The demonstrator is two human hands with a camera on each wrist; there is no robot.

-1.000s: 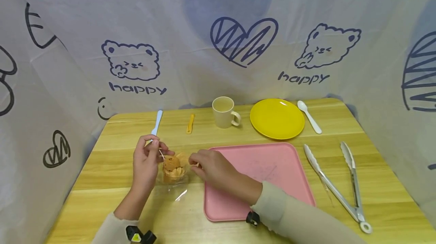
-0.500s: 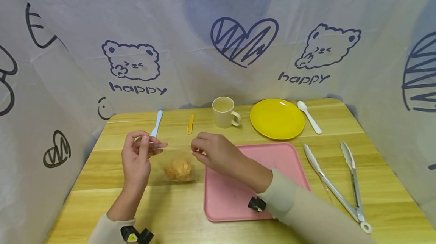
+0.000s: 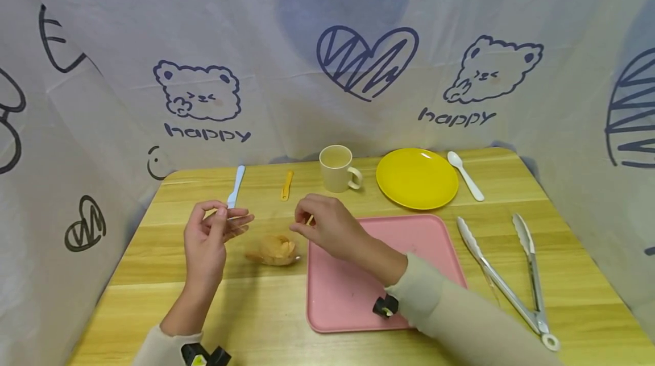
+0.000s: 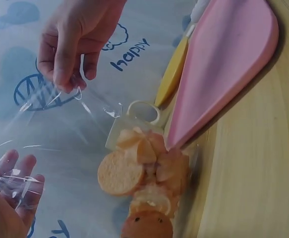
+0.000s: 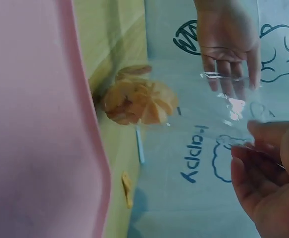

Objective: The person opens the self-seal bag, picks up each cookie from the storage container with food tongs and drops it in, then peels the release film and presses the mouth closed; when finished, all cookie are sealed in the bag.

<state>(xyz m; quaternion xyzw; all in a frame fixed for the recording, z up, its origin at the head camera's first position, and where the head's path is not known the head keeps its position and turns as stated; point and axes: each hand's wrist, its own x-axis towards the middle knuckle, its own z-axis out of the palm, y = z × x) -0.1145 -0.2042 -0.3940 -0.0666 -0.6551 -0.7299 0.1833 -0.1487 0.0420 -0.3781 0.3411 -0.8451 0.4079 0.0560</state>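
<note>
Both hands hold the upper part of a clear plastic bag [image 5: 203, 106], stretched between them over the table. Its lower part holds golden-brown baked pieces [image 3: 278, 250], among them a round flat biscuit [image 4: 120, 173] and a fluted piece. At the bag's left side my left hand [image 3: 207, 241] pinches the film between thumb and index finger, the other fingers extended. Across from it, my right hand [image 3: 327, 224] pinches the opposite corner with thumb and fingertips, over the tray's left edge. In the head view the film itself barely shows.
A pink tray [image 3: 353, 303] lies right of the bag, with metal tongs [image 3: 504, 292] beyond it. Along the back are a light-blue knife [image 3: 236, 187], a small yellow utensil [image 3: 287, 186], a cream mug [image 3: 335, 177], a yellow plate [image 3: 417, 178] and a white spoon [image 3: 465, 177].
My hands have spread apart, the left leftward and the right upward, pulling the bag's top wide. The baked pieces have shifted right and settled lower in the bag.
</note>
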